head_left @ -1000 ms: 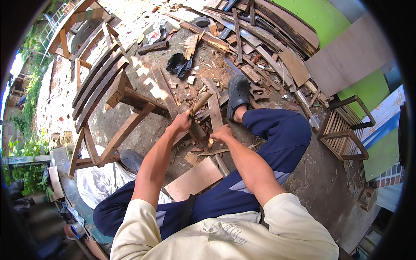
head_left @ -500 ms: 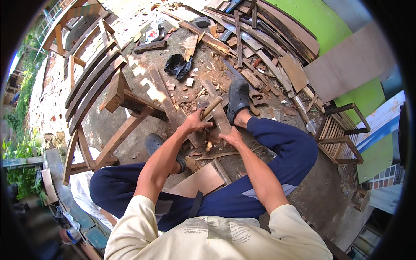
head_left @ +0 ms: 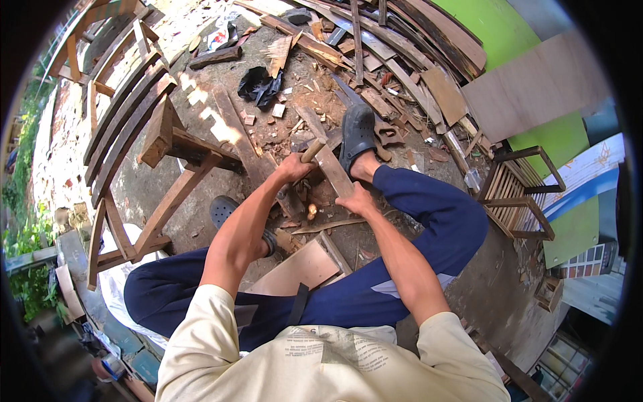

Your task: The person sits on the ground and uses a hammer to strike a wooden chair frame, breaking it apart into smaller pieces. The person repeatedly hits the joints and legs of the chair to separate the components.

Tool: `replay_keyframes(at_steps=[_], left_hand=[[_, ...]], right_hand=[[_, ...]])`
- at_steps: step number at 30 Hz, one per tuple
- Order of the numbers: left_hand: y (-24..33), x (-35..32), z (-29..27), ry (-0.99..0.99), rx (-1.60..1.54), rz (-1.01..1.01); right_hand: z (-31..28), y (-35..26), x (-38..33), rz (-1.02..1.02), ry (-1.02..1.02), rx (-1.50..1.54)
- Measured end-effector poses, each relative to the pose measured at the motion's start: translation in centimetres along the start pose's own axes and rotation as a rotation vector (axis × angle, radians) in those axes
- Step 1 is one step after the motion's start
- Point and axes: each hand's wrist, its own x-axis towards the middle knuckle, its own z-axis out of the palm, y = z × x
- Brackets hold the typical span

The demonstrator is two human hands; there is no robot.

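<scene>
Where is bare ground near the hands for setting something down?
Bare concrete lies left of the left hand, between the wooden frame and the grey shoe. More lies right of the blue trouser leg, toward the slatted crate. Between the hands, and beyond the right hand, offcuts crowd the ground.

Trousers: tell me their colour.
Dark blue trousers, plain with no pattern, shown best in the head view.

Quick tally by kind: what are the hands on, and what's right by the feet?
Hands: 2, left hand, right hand
Wooden tool handle: 1, gripped in the left hand
Wood slat: 1, under the right hand
Dark clogs: 2
Total: 6
</scene>
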Motion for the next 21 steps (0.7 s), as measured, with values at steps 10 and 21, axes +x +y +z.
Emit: replay_keyframes(at_steps=[10,21], left_hand=[[0.7,-1.4,2.0,0.164,-0.122,-0.019],[-1.1,-0.6,2.9,0.204,-0.146,0.012]], right_hand=[[-4.6,3.1,-1.0,-0.158,0.128,0.324],[-6.4,2.3,-1.8,-0.002,0.310,1.188]])
